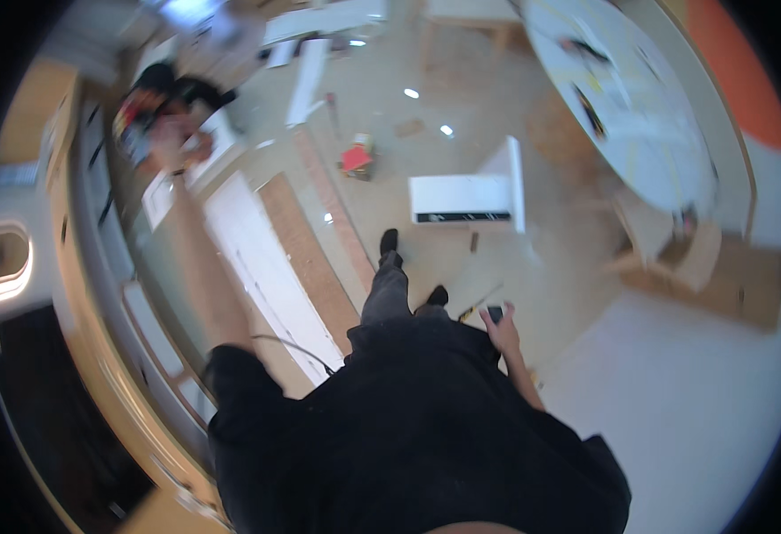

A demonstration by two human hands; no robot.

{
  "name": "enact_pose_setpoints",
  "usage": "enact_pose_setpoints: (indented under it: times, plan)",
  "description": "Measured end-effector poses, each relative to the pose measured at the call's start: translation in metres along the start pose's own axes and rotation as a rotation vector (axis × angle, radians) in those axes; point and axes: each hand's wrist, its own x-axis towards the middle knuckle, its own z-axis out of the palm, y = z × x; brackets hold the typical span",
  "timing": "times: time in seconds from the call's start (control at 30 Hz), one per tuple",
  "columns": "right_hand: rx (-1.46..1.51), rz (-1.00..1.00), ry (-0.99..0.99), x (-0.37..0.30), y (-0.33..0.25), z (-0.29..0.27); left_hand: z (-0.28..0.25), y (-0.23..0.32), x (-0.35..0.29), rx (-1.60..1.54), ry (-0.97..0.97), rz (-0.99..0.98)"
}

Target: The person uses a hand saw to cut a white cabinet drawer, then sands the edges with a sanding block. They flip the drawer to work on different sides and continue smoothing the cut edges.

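Note:
My left arm reaches out to the upper left. My left hand (173,142) is smeared by motion, in front of a person (152,84) in a dark cap who is beside a white panel (224,138); I cannot make out its fingers. Low at my right side, my right hand (504,334) has its fingers closed around a small dark block-like object (495,314). A thin yellow-and-black tool (471,311) shows just left of that hand; whether it is held or lies on the floor is unclear.
Long white boards (270,258) and brown boards (306,249) lie on the floor at left. A white L-shaped panel piece (462,196) stands ahead, near a red-topped box (355,160). An oval table (675,151) with tools is at right. Wooden cabinets (79,240) line the left.

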Motion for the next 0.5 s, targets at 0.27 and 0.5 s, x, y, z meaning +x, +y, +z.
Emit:
enact_pose_setpoints:
  times: [0.27, 0.5]
  plan:
    - [0.424, 0.118, 0.341, 0.023, -0.069, 0.031, 0.152, 0.118, -0.144, 0.956, -1.179, 0.92]
    - [0.575, 0.094, 0.67, 0.1, -0.106, 0.061, 0.344, -0.014, -0.391, 0.53, -1.51, 0.926]
